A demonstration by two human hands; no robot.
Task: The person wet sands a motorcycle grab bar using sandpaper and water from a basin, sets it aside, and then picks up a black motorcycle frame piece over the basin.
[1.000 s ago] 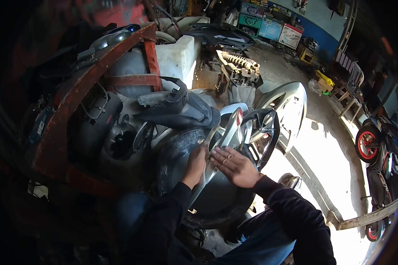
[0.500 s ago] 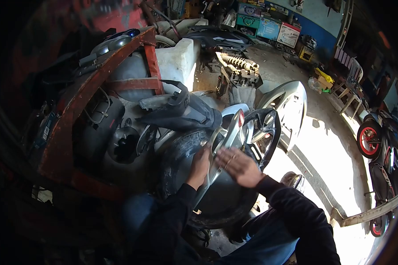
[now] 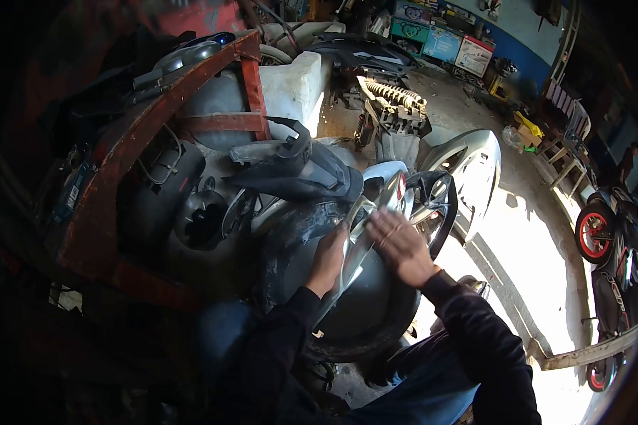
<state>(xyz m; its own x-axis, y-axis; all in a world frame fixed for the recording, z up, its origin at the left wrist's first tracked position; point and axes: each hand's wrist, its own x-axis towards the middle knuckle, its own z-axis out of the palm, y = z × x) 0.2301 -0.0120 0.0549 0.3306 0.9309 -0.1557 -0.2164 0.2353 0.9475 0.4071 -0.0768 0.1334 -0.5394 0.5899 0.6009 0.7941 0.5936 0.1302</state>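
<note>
A long silver motorcycle fairing panel (image 3: 356, 263) with a red mark near its upper end lies slanted over a dark round drum-like object (image 3: 365, 312). My left hand (image 3: 327, 261) grips the panel's left edge, thumb upward. On the other side, my right hand (image 3: 403, 248) rests flat against the panel with its fingers stretched out; whatever may be under the palm is hidden. A dark plastic body part (image 3: 308, 173) lies just beyond the drum. Close to my right hand is a black frame-shaped part (image 3: 448, 205).
A red metal frame (image 3: 149, 106) stands at the left. Behind the panel are a white and silver fairing (image 3: 478, 166) and a coil spring shock absorber (image 3: 393, 92). At the right are a motorcycle with a red-rimmed wheel (image 3: 595, 234) and a wooden beam (image 3: 592, 352).
My right hand has shifted slightly right and up along the panel, its fingers now pointing more upward. The whole view has moved a little; my left hand keeps its grip.
</note>
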